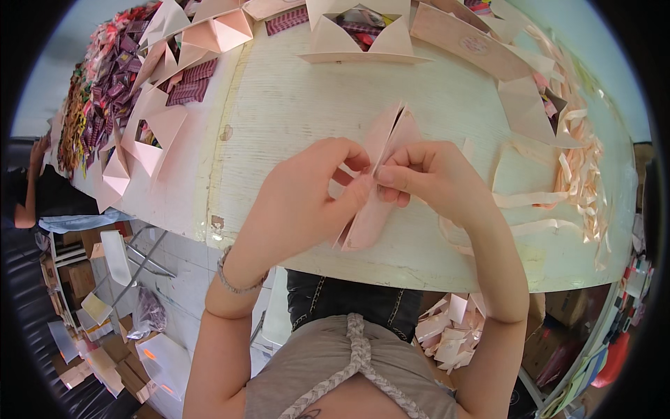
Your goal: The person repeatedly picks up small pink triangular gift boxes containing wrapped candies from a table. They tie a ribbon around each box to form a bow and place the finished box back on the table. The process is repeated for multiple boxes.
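Observation:
A pale pink paper gift box (374, 220), folded nearly closed, stands slantwise on the table in front of me. A dark gap shows along its upper seam. My left hand (324, 178) pinches the seam's middle from the left, thumb and fingers on the paper edges. From the right, my right hand (419, 175) grips the same spot between thumb and curled fingers. The fingertips of both hands nearly meet and hide what lies between them. A loose cream ribbon (534, 199) lies on the table to the right of my right hand.
Open pink boxes (361, 36) with wrapped sweets stand along the far side. Purple-wrapped sweets (112, 89) are heaped at left, ribbons (581, 173) at right. Below the table's right side, a carton holds folded pink boxes (453, 330). Another person's arm (31, 178) shows far left.

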Tool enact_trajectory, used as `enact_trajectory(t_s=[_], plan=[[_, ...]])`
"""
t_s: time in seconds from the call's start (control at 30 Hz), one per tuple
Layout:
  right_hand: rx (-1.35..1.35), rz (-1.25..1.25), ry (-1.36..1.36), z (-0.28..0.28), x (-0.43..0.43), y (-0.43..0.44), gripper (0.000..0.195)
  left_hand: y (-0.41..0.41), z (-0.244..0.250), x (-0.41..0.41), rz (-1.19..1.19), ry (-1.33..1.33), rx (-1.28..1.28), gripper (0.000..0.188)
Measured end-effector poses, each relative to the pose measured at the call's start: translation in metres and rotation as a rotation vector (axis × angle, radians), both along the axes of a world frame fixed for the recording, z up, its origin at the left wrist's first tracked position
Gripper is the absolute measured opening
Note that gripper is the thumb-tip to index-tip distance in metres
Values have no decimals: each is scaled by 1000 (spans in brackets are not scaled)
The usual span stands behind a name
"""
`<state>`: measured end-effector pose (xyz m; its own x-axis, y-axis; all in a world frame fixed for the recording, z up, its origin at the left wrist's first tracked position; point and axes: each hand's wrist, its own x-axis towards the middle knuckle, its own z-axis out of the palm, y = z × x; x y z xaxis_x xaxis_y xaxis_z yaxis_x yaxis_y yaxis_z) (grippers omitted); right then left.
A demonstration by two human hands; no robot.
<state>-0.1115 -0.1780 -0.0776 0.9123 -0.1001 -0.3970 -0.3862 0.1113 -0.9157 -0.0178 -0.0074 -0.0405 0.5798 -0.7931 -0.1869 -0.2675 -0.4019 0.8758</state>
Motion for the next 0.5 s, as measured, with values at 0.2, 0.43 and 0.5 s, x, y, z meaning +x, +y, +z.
enact_trajectory(t_s=[0.2, 0.43, 0.5], plan=[[-45, -60, 32, 6, -10, 5, 22, -1, 1, -11, 44, -35, -34, 23], [-15, -95, -42, 0, -9, 9, 20, -4, 5, -13, 10, -112, 43, 26], [-26, -99, -50, -1, -8, 10, 20, -2, 6, -8, 11, -17, 33, 27]])
